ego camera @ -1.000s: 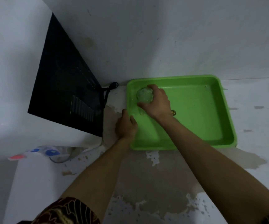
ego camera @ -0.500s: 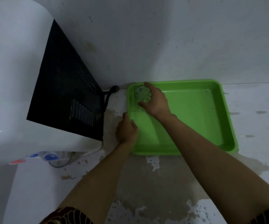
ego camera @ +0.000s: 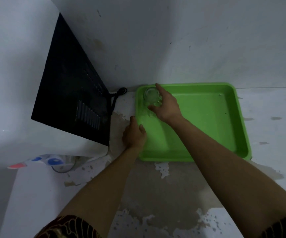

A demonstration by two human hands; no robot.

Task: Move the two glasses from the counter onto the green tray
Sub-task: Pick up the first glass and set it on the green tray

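Right-hand fingers [ego camera: 157, 86] now spread loosely around the small clear drinking glass [ego camera: 151, 97], shifted to the far-left corner of the green plastic tray [ego camera: 224, 121]. Release judged imminent. Left hand [ego camera: 133, 133] kept clamped on the tray's left rim; worn white tabletop [ego camera: 156, 194] beneath.

A clear drinking glass [ego camera: 151, 96] stands upright in the far-left corner of the green tray [ego camera: 207, 117]. The shallow, rectangular plastic tray lies flat on the table [ego camera: 164, 194] against the wall, its floor otherwise bare.
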